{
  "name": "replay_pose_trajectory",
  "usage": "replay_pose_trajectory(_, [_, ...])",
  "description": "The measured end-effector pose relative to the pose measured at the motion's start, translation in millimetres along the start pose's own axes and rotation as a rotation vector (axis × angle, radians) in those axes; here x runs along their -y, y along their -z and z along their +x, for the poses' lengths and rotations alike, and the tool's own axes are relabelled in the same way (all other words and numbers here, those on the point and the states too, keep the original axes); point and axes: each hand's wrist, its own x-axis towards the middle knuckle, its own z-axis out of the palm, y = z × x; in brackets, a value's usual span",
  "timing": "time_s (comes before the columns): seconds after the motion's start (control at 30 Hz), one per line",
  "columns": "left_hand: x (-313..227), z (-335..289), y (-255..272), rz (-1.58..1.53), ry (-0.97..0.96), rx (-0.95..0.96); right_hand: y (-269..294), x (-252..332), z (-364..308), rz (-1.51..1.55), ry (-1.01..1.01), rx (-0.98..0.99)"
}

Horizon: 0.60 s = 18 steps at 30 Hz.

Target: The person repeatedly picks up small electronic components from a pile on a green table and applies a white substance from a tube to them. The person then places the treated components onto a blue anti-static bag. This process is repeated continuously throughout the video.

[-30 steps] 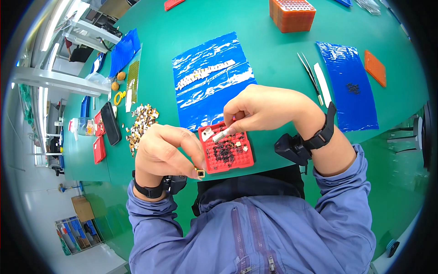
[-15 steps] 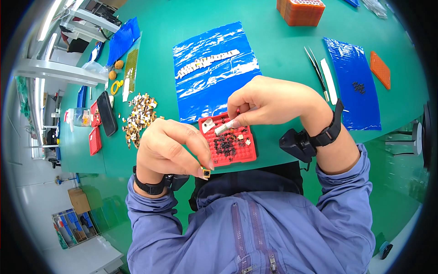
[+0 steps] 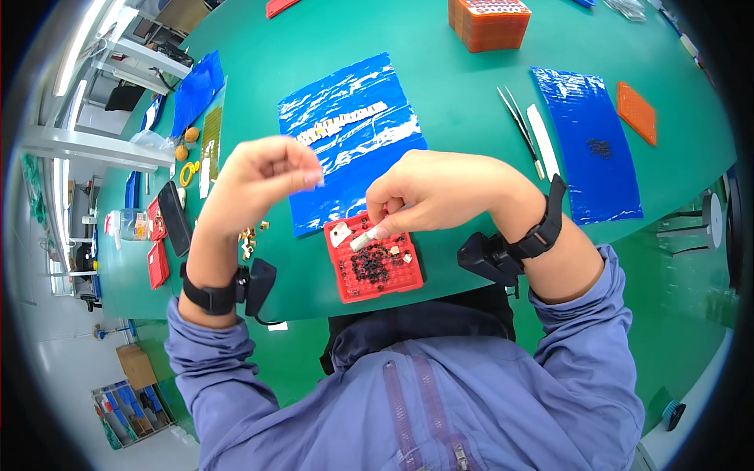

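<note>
My left hand (image 3: 275, 177) is raised over the left part of the blue sheet (image 3: 314, 206), its fingers pinched. A tiny pale bit shows at the fingertips, blurred; it seems to be the small gold-coloured part. My right hand (image 3: 428, 192) is closed on a short whitish tube-like piece (image 3: 364, 239), held tilted above the red tray (image 3: 379, 296). Many tiny black parts (image 3: 373, 265) and a few pale pieces lie in that tray. A row of small white pieces (image 3: 349, 118) runs across the blue sheet.
A pile of small gold-and-white parts (image 3: 248, 242) lies partly behind my left forearm. To the right are tweezers (image 3: 521, 129), a white strip (image 3: 543, 141), another blue sheet (image 3: 589, 173) with black parts, and an orange plate (image 3: 636, 114). Stacked orange trays (image 3: 488, 27) stand at the back.
My left hand has moved from beside the red tray's near edge up and left, over the blue sheet. My right hand still holds the whitish piece over the tray. The whole view has shifted slightly.
</note>
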Motion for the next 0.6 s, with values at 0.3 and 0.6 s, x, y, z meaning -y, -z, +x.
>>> replay_pose_trajectory(0.3, [52.3, 75.7, 11.3, 0.639, -0.029, -0.161, 3.2, 5.0, 2.4, 0.005, -0.086, 0.076])
replay_pose_trajectory(0.6, [64.6, 85.9, 2.9, 0.822, -0.081, -0.271, 0.4, 1.7, 1.0, -0.032, -0.046, 0.052])
